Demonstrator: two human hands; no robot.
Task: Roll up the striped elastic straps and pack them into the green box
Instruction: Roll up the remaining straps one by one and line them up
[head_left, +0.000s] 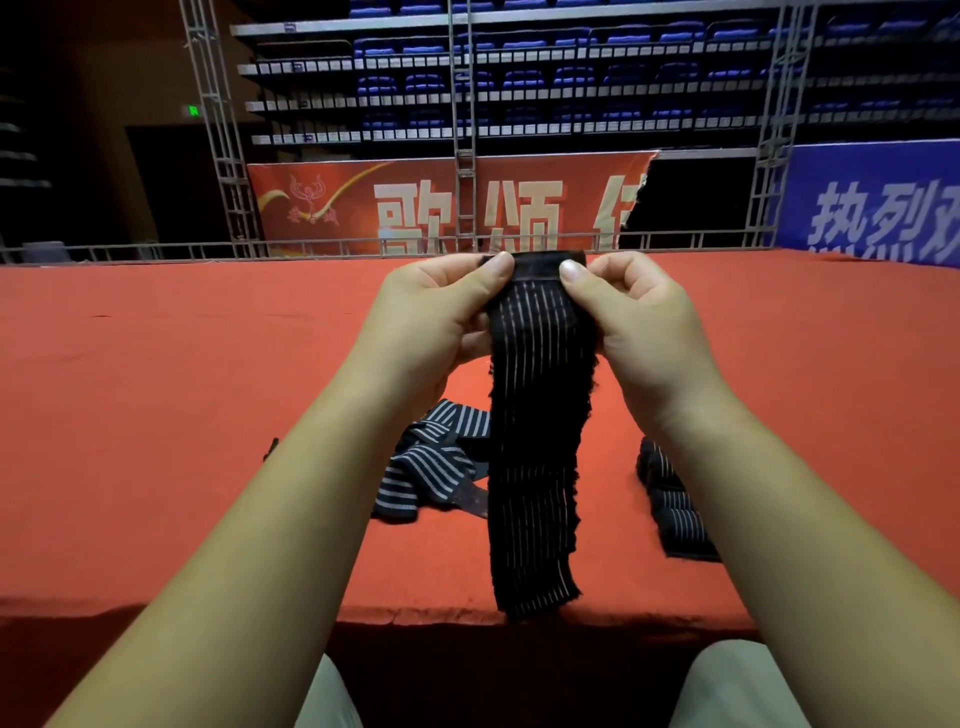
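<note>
A black elastic strap with thin pale stripes (535, 467) hangs straight down in front of me, its lower end reaching the near edge of the red surface. My left hand (431, 317) and my right hand (634, 317) pinch its top end between thumbs and fingers, one at each corner. A loose, crumpled striped strap (431, 467) lies on the red surface behind the hanging one, to the left. Another striped strap (675, 509) lies bunched at the right, partly hidden by my right forearm. No green box is in view.
The red carpeted surface (156, 415) stretches wide to both sides and far back to a metal railing (311, 248). Its near edge drops off just above my knees (727, 686). Banners and tiers of blue seats stand beyond.
</note>
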